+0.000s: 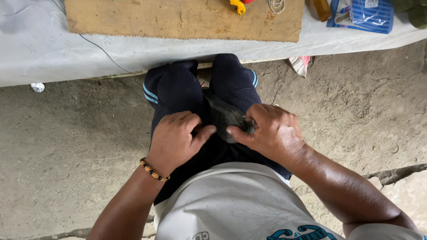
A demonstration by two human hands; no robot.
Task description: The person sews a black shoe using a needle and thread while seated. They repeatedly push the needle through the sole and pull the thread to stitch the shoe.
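- Dark grey shoe at frame centre, wedged between knees in dark trousers, sole side up; worn, dull, scuffed surface; toe end hidden beyond the knees.
- Right hand closed around near end of shoe, thumb pressed on sole, fingers curled over far edge.
- Left hand loosely curled on the lap, thumb tip touching shoe's edge; beaded bracelet at wrist.
- Wooden board on pale table, top of frame.
- Cracked concrete floor either side.
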